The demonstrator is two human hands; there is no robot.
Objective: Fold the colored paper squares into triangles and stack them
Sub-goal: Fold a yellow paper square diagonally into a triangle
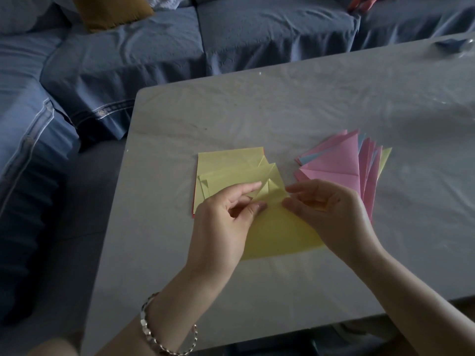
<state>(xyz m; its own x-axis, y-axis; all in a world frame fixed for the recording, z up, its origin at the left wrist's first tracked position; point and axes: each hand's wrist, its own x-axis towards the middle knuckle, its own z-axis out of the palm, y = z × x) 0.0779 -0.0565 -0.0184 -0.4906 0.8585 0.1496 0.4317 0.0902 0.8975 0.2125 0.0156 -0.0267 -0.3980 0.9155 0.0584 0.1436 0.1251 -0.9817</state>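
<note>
Braceleted left hand (223, 219) and right hand (331, 214) work a yellow paper square (277, 235) at frame centre.
Fingers of both hands pinch its folded-up upper corner; it lies on the counter (282, 104), overlapping the pile of yellow squares (226, 160) just above it, with the fanned stack of pink, blue and yellow triangles (341, 160) at centre right.

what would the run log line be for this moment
step: folding yellow sheet | left hand: pinching it | right hand: pinching it | folded pile: mostly pink, right side
</note>
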